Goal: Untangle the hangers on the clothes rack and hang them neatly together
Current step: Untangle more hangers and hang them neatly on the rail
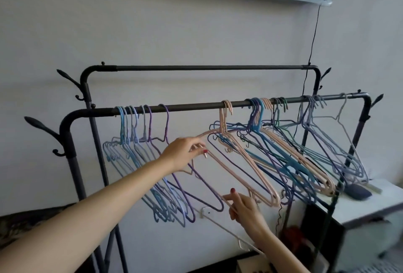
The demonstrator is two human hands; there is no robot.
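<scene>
Midway along the front rail, her left hand pinches the pink hanger's upper arm while her right hand grips its lower bar; tugging now could snag the purple hanger threaded through it.

The single head view looks forward and slightly down, close to the rack, whose front rail spans the frame
</scene>
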